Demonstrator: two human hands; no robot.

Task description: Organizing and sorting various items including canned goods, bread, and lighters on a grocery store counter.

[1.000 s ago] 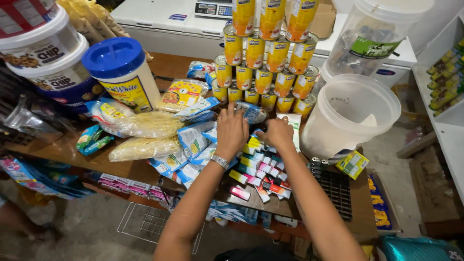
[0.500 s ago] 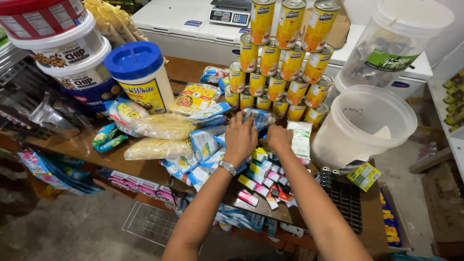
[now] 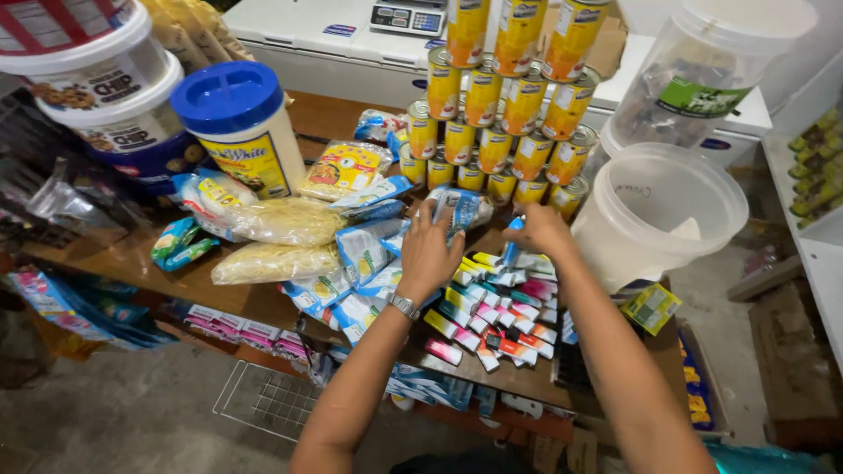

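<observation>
Both hands have advanced toward 12 o'clock. Left hand (image 3: 428,254) lies flat and unclenched on the blue sachets (image 3: 369,254), steadying them; right hand (image 3: 543,233) pinches a blue packet (image 3: 512,235) above the boxes (image 3: 496,307).

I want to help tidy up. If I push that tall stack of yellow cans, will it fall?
Probably, yes. The yellow cans stand in narrow stacked rows with nothing bracing them, so a push could topple the top ones. They are round metal, so fallen ones would likely roll off the wooden table. They look heavy for their size.
</observation>
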